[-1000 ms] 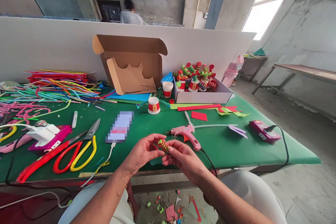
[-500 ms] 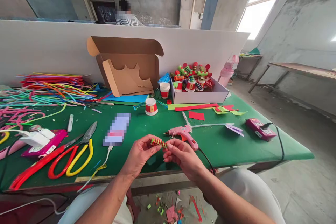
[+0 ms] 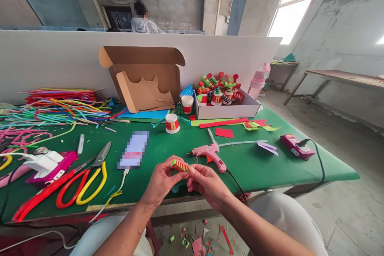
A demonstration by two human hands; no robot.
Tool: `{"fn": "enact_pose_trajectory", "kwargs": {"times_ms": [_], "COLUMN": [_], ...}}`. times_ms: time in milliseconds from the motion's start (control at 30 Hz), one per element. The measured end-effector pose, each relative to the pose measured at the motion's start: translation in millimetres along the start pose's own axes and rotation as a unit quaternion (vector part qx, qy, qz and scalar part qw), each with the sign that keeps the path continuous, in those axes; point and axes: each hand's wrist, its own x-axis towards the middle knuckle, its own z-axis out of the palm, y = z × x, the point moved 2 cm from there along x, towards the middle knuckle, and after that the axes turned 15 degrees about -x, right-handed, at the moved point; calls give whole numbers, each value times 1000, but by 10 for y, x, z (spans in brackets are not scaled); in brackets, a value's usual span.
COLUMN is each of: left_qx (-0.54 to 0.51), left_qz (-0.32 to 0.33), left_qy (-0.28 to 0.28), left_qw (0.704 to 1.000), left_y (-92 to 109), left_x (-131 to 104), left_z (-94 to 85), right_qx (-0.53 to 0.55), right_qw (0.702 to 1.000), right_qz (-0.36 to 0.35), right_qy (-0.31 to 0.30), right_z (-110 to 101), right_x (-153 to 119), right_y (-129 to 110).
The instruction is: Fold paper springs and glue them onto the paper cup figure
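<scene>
Between my two hands, over the table's near edge, is a small folded paper spring [image 3: 180, 166] in red and yellow-green. My left hand [image 3: 163, 178] pinches its left end between thumb and fingers. At its right end, my right hand [image 3: 205, 180] closes thumb and fingertips on the strip. Just beyond my right hand lies a pink glue gun [image 3: 210, 154] with a clear glue stick in its back. Farther off, an upside-down red and white paper cup [image 3: 172, 123] stands with blue-green coiled arms at its sides.
Scissors [image 3: 90, 184], a phone [image 3: 134, 150] on a cable and a bundle of pipe cleaners [image 3: 60, 102] are to the left. Behind stand an open cardboard box [image 3: 150, 76] and a white box [image 3: 229, 111] of paper-cup figures. A purple power strip [image 3: 297, 147] sits at right.
The paper spring looks turned and more tightly pressed together, with its left end tilted towards me. Both hands stay about where they were. The view has shifted slightly.
</scene>
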Motion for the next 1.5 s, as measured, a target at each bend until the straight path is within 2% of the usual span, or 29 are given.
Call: {"fn": "enact_pose_trajectory", "kwargs": {"times_ms": [67,167,233,300,367,433,500,533,567,600,667,733,800,867,933,1000,1200,1367,1500], "left_qx": [-34,-93,-113,-116,-116,-124,-137,-141,-144,-145,-145,-152,-175,-210,-243,-273,-373,-420,-431], "left_qz": [-7,-8,3,13,16,16,14,13,10,8,6,9,12,14,11,1,-36,-66,-78], "left_qy": [47,119,145,155,155,149,144,144,144,145,147,149,156,167,173,175,198,229,251], "left_qw": [998,989,983,981,981,981,980,979,979,979,978,977,972,963,954,946,906,876,863], "left_y": [1,2,14,33,51,60,61,57,53,48,41,38,36,32,24,12,-34,-37,-18], "left_x": [17,46,60,65,64,61,61,63,66,69,78,88,103,121,141,156,168,157,144], "left_z": [-73,-187,-231,-241,-223,-193,-163,-151,-143,-139,-141,-156,-179,-201,-212,-208,-184,-182,-189], "right_qx": [-76,-240,-367,-493,-576,-632,-660,-660,-649,-620,-508,-346,-183,-66,-8,-13,-184,-226,-230], "right_qw": [997,960,904,831,781,744,723,722,732,754,829,908,961,987,996,997,979,969,968], "right_qz": [-23,-81,-90,-73,-30,20,46,47,45,42,19,-21,-41,-23,-3,-16,-63,-61,-71], "right_qy": [16,123,199,246,240,218,199,199,205,214,235,235,205,148,94,73,64,74,68], "right_z": [-116,-481,-755,-948,-1022,-1008,-964,-947,-939,-938,-942,-927,-876,-782,-658,-528,-220,-163,-162], "right_x": [-20,-44,-58,-62,-48,-25,-1,8,14,17,15,7,3,5,5,0,-34,-32,-12], "right_y": [-155,-444,-577,-620,-575,-494,-430,-414,-408,-412,-438,-480,-508,-504,-475,-436,-337,-328,-312]}}
